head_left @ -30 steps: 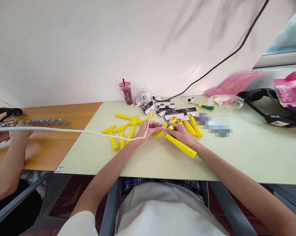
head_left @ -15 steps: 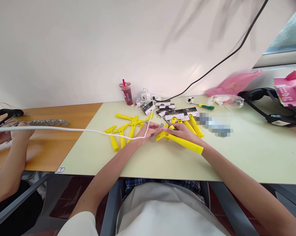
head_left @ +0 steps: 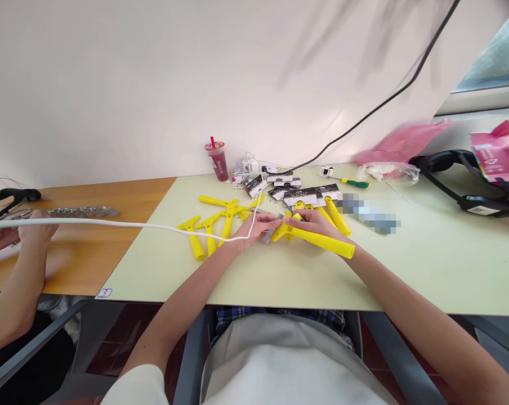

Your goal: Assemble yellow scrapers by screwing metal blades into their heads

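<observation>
My left hand (head_left: 257, 226) is closed, its fingertips pinching a flat grey metal blade (head_left: 270, 232) at the head of a yellow scraper (head_left: 317, 241). My right hand (head_left: 316, 223) is closed around the scraper near its head, and the long handle slants down to the right above my forearm. A small yellow and dark piece shows by my right fingers; what it belongs to is hidden. Several more yellow scrapers (head_left: 229, 216) lie in a loose pile left of my hands. Further yellow handles (head_left: 338, 216) with black-and-white cards (head_left: 311, 195) lie just behind my right hand.
A white cable (head_left: 153, 224) crosses in front of my left wrist. Behind the pile stand a drink cup (head_left: 219, 162) and a plugged-in adapter (head_left: 251, 165). A green-and-yellow screwdriver (head_left: 356, 183) lies right, near a black headset (head_left: 452, 180). Another person's hands (head_left: 38, 228) work at the left table.
The scraper in my right hand has turned slightly, its handle end moving up and to the right. More of the grey blade shows beside my left fingers.
</observation>
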`<state>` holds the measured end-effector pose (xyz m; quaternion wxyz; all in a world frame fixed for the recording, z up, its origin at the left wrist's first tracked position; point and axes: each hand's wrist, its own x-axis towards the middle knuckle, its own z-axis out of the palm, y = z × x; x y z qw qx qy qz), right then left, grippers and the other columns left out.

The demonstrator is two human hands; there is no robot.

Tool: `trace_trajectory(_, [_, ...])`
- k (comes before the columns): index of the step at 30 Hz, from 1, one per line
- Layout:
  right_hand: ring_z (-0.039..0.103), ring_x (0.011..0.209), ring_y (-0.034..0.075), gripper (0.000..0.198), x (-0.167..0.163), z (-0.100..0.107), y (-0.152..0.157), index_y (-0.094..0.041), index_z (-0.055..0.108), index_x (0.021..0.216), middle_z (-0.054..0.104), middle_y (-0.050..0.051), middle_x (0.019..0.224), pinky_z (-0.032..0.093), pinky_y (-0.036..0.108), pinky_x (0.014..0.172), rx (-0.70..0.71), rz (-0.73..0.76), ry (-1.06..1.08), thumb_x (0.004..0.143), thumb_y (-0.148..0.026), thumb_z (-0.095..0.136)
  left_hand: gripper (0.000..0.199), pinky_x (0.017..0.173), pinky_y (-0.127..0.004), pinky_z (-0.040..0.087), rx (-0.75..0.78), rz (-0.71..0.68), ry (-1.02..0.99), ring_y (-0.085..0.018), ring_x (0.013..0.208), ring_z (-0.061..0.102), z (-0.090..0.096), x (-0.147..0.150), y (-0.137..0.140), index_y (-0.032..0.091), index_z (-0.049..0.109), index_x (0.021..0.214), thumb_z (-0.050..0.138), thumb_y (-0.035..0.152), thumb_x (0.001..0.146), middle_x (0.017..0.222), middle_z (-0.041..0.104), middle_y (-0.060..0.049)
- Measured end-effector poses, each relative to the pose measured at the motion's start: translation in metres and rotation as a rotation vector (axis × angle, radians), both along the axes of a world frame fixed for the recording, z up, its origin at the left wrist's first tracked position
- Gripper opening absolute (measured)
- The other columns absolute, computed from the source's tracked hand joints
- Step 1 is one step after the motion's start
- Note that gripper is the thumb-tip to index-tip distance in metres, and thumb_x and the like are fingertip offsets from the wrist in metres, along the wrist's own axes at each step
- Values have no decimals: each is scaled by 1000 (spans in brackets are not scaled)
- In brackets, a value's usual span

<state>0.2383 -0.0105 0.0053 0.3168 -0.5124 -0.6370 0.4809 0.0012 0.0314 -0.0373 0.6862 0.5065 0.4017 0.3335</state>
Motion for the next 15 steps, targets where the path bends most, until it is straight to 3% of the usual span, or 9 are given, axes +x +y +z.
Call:
trace_trajectory(4, [47, 62, 15, 70, 1, -3, 2, -24, 63, 86, 52, -3, 69, 33, 30, 52, 8, -35, -22, 79, -91, 82, 52, 79, -30, 57, 38, 38, -12, -19, 88, 73, 0, -1, 2, 18, 90, 97, 109, 56, 66, 98, 82, -9])
trace_trajectory(9, [49, 60, 16, 68, 4, -8, 5, -25, 61, 86, 53, -3, 69, 35, 31, 52, 31, -69, -1, 83, -90, 78, 55, 84, -38, 65, 50, -55, -18, -25, 100, 74, 9, -4, -1, 18, 91, 101, 104, 63, 72, 103, 82, -12])
trace_trajectory(15, [48, 59, 15, 63, 8, -10, 9, -25, 64, 87, 54, -3, 70, 33, 31, 53, 124, -77, 26, 89, -86, 78, 61, 79, -33, 64, 34, -23, 60, -17, 88, 68, 18, -10, 1, 19, 91, 100, 106, 68, 66, 105, 80, -11])
